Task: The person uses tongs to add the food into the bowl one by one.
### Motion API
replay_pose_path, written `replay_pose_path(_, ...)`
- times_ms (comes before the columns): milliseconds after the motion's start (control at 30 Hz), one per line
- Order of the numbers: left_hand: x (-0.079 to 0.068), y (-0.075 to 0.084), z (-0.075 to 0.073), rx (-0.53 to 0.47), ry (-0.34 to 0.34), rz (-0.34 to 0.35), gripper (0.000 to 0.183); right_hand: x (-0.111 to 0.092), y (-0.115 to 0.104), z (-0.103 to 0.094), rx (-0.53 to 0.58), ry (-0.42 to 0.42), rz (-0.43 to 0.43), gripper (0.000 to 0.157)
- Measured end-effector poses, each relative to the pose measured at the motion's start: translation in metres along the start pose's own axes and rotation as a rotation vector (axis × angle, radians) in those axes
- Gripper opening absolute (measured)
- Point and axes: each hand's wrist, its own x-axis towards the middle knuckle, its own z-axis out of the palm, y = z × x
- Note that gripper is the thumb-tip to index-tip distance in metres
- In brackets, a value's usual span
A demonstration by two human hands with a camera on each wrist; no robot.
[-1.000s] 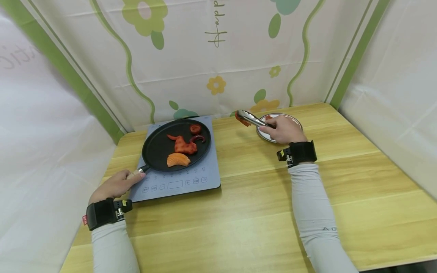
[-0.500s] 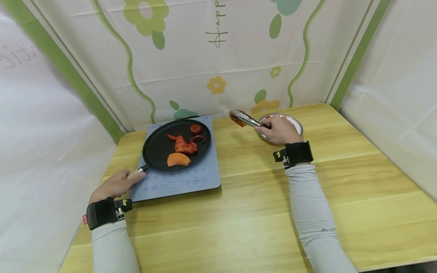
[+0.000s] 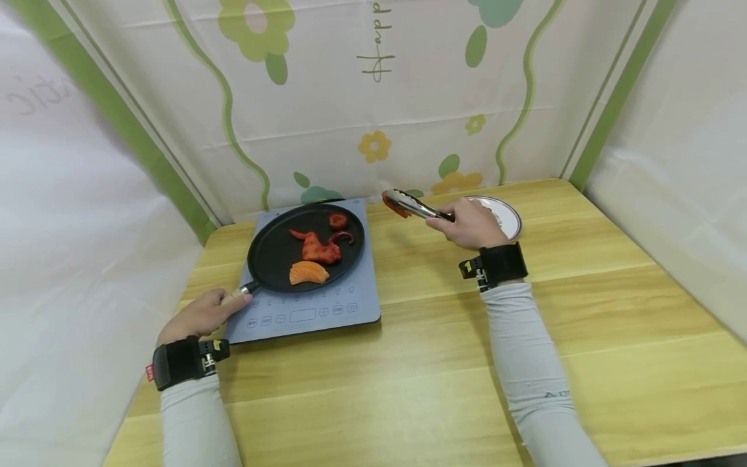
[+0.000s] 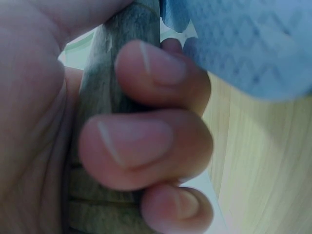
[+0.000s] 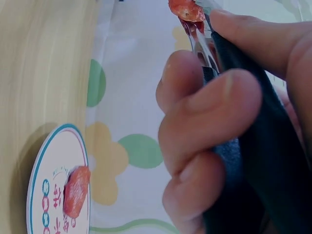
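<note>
My left hand (image 3: 201,316) grips the wooden handle (image 4: 105,58) of a black frying pan (image 3: 271,256), its fingers curled round it. In the pan lie a red chicken wing (image 3: 320,251), an orange salmon-like slice (image 3: 308,273), a curved dark-red piece (image 3: 344,237) and a roundish red piece (image 3: 338,221). My right hand (image 3: 469,224) holds metal tongs (image 3: 413,205) with dark handles, between the pan and a plate. A reddish-orange food piece (image 5: 186,10) is pinched in the tongs' tips, above the table. Its kind is unclear.
Under the pan is a grey induction cooker (image 3: 362,295) with touch controls. A round white plate (image 3: 506,217) stands behind my right hand; in the right wrist view a red food piece (image 5: 76,191) lies on it. A printed cloth (image 3: 420,97) hangs behind the wooden table (image 3: 432,363).
My right hand has moved left, away from the plate and towards the pan, carrying the tongs and the food piece. My left hand keeps its grip on the handle. The head view has shifted slightly.
</note>
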Motion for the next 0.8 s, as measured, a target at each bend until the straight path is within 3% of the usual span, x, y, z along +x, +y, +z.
replay_pose_path(267,0.002,-0.004,0.001,-0.01,0.007,-0.009,0.061,0.004,-0.019,0.003,0.0,-0.03,-0.019,0.056)
replay_pose_path(567,0.002,-0.003,0.005,0.044,0.036,-0.005,0.061,0.013,-0.035,0.012,-0.012,0.043,-0.074,0.045)
replay_pose_path(800,0.004,-0.005,0.004,0.036,0.043,-0.021,0.063,0.022,-0.048,0.023,-0.011,0.001,-0.124,0.044)
